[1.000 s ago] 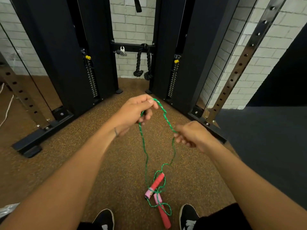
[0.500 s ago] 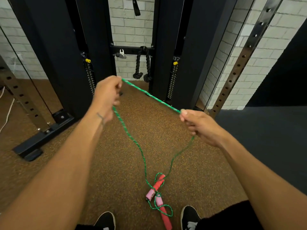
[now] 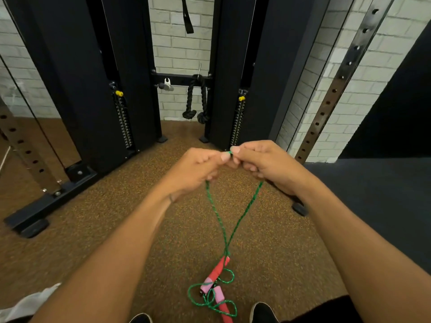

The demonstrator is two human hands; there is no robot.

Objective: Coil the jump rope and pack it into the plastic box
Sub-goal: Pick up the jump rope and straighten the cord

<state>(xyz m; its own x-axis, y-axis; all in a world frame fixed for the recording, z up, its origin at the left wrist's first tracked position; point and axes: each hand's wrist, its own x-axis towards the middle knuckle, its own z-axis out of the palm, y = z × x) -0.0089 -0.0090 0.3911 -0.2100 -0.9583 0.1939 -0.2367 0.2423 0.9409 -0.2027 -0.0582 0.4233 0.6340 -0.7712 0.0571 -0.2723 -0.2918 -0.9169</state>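
Both hands are up in front of me, knuckles nearly touching. Left hand has its fingers curled, thumb and forefinger pinching the jump rope; right hand is curled the same way and pinches the same cord just beside it. Only a short green bit shows between the two thumbs. From under each hand one green strand drops away. The two strands slant toward each other and meet low down, just above the handles. The handles (red with pink ends) lie on the brown speckled floor, crossed one over the other, with a few loose green loops tangled around them. They rest between my black shoes, a little ahead of the toes. The rope's upper part hangs in the air; its lower part is on the floor. Ahead stands a black cable machine with yellow pins on its two weight stacks. A black knotted pull-rope hangs from its crossbar. Behind is a white brick wall. A perforated steel upright leans across the right side. Something pale sits at the lower left edge; I cannot tell what it is.
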